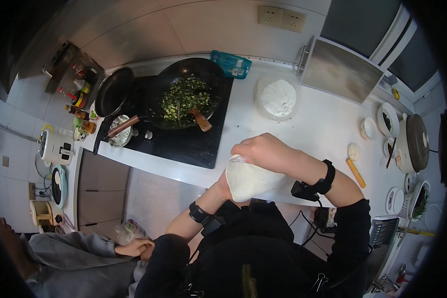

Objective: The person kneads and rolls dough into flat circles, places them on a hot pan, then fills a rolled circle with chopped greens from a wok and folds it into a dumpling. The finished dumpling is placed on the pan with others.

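A thin sheet of pale dough point(251, 180) hangs in front of my body, above the counter's front edge. My right hand point(262, 149) pinches its upper edge, with a white floury patch by the fingers. Behind the dough's left side is my left hand point(224, 187), holding it from below; most of its fingers are hidden. Beyond my hands, a clear bowl of flour point(278, 98) stands on the white counter. To the right lie a dough ball point(353, 152) and a short wooden rolling pin point(356, 173).
A wok point(216, 80) of chopped greens sits on the black cooktop point(208, 151), a wooden spatula point(201, 120) inside. Left are a frying pan point(113, 91) and a bowl point(121, 131) under a wooden handle. A lidded pot point(417, 139) stands right. Another person's hands point(136, 247) are lower left.
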Motion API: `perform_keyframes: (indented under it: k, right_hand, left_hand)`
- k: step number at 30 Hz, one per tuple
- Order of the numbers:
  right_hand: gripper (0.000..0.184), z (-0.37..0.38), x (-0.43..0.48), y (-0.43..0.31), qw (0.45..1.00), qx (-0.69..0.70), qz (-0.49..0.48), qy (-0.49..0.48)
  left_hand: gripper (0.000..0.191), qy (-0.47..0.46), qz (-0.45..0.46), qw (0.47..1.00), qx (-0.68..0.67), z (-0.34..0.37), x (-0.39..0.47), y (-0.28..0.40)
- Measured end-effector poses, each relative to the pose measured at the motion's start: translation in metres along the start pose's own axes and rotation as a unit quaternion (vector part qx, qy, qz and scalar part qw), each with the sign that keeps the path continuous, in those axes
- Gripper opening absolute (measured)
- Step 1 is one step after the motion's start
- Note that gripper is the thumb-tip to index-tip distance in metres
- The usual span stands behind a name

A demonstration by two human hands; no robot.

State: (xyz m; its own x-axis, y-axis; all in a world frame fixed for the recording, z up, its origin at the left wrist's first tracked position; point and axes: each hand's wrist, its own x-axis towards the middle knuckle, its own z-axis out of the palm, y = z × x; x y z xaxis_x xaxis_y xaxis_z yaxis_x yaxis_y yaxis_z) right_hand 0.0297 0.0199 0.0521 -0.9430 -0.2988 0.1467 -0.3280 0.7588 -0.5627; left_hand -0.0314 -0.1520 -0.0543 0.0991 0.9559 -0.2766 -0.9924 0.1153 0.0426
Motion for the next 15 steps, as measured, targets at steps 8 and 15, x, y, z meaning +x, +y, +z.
perform_keyframes:
  k: [8, 15]
  right_hand:
    - [0.02, 0.04, 0.125, -0.023, 0.997, 0.072, -0.019, 0.002]
    - [0.038, 0.038, 0.176, 0.01, 0.958, -0.147, 0.226, 0.102]
  left_hand:
    - [0.074, -0.012, 0.009, 0.98, 0.198, -0.005, -0.091, 0.09]
    - [0.047, 0.026, 0.285, 0.949, 0.13, -0.023, -0.197, 0.175]
